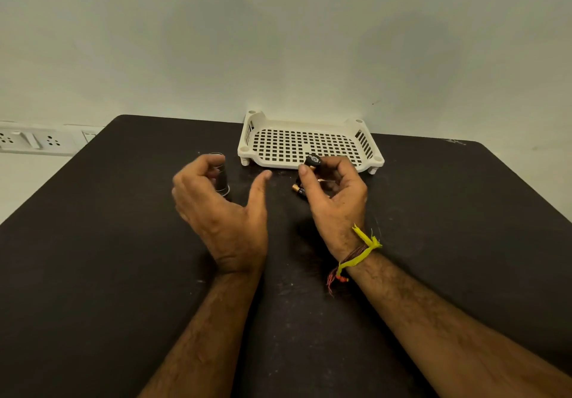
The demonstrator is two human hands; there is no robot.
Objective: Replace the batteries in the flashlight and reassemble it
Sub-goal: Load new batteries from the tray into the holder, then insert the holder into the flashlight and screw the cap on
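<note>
The black flashlight body [223, 179] stands upright on the dark table [123, 242], partly hidden behind my left hand [216, 208]. That hand curls around the body with the thumb held apart; whether the fingers touch it I cannot tell. My right hand [335, 194] pinches a small black battery holder [313, 161] between thumb and fingers, lifted above the table. Loose batteries [298, 189] with copper and black ends lie on the table just left of and below my right hand, partly hidden by the thumb.
A white perforated plastic tray [269, 137] sits at the table's far edge against the wall, right behind my right hand. A white power strip [37, 141] runs along the wall at the left.
</note>
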